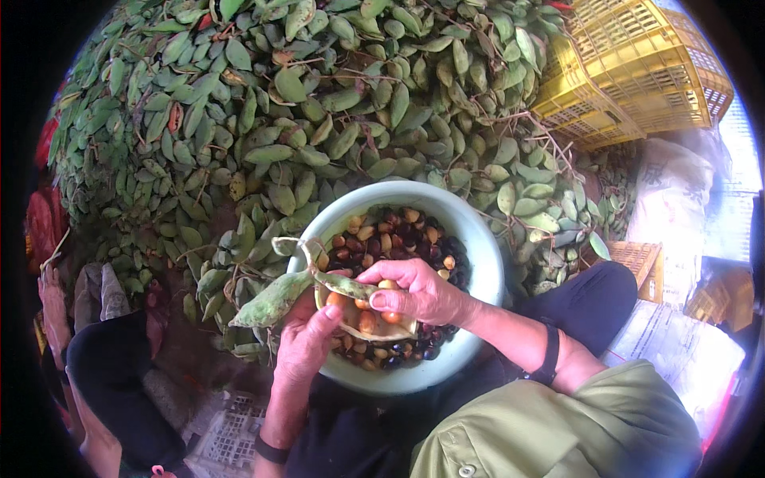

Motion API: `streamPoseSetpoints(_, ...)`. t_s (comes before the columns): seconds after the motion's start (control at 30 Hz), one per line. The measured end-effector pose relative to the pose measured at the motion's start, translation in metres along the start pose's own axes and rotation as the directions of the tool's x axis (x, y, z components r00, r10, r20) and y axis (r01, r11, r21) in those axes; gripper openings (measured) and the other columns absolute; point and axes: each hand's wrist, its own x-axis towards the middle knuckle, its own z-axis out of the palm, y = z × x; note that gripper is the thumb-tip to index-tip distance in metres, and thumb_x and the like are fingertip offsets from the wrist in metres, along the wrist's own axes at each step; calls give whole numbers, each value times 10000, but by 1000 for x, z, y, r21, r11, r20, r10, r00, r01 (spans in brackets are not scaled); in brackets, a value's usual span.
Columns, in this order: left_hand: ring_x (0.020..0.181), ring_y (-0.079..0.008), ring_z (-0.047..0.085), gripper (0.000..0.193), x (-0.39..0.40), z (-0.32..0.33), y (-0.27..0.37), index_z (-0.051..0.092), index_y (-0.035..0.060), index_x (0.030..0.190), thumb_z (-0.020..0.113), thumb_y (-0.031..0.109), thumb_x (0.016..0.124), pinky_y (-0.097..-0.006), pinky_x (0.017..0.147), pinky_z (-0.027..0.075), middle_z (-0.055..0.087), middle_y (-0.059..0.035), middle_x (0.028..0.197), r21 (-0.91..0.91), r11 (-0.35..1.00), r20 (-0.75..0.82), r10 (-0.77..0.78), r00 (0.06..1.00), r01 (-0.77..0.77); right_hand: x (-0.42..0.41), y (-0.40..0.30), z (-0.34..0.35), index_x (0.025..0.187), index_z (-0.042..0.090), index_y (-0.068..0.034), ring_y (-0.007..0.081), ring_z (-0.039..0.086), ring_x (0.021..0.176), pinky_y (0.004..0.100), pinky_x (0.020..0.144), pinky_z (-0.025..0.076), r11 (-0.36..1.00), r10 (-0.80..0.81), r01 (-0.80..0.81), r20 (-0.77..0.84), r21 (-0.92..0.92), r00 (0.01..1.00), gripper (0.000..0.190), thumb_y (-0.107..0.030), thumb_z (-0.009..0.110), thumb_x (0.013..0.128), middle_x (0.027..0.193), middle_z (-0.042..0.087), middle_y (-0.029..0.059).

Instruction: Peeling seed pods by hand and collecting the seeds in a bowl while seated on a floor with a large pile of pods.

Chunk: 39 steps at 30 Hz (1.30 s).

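Observation:
Over a pale blue plastic basin [491, 281], my left hand [305, 342] holds an opened pod [391, 330] from below. Several orange-brown seeds [367, 322] sit inside its pale shell. My right hand [418, 294] pinches the green upper edge of this pod between thumb and fingers. A curled stem [308, 254] joins it to a second green pod [270, 300], which looks closed and juts out to the left above my left hand. Dark brown and tan seeds [397, 236] cover the basin's bottom. My left fingers are partly hidden behind the pods.
A large heap of green pods [334, 119] spreads beyond the basin. Yellow plastic crates [633, 71] stand at the upper right, above a white sack [672, 203]. Another person's hand [55, 308] shows at the far left. A pale plastic crate [230, 427] lies at the lower left.

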Motion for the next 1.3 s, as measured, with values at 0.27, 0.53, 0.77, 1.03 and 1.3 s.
streamPoseSetpoints(0.27,888,-138,583,245,14,-11,-29,592,-21,1081,511,155,931,-284,839,464,619,-79,997,-81,997,-187,4,982,-20,2,18,3,1212,541,-15,42,556,743,217,672,466,987,42,-46,-26,-157,999,415,-225,666,877,872,624,16)
streamPoseSetpoints(0.53,973,-146,566,198,17,22,-19,583,13,1108,542,50,919,-288,889,440,615,-60,1035,399,904,-347,303,887,-152,11,40,12,1275,404,-31,356,510,1077,392,903,453,581,-483,113,-229,-806,845,635,-355,685,807,1203,456,187)
streamPoseSetpoints(0.77,1148,-221,514,359,19,32,-20,494,40,1178,480,-79,840,-342,1000,396,549,-101,1186,521,786,-114,449,886,-331,25,61,17,1203,444,-13,356,496,1099,396,905,446,599,-646,243,-280,-763,710,561,-189,724,750,1204,434,191)
streamPoseSetpoints(1.03,1124,-223,512,372,28,22,-21,446,40,1145,406,-57,788,-364,1000,396,549,-124,1166,493,816,-112,403,908,-302,29,39,-7,1018,560,-13,280,590,937,340,798,488,605,-525,194,-203,-772,827,339,45,641,694,980,565,121)
streamPoseSetpoints(1.3,1163,-218,511,470,27,7,-29,434,51,1309,417,-46,850,-334,998,418,532,-123,1228,103,986,-259,152,954,-129,23,40,9,1115,512,-60,325,625,871,398,705,521,785,-275,31,-303,-619,912,470,-329,722,791,1071,523,124)
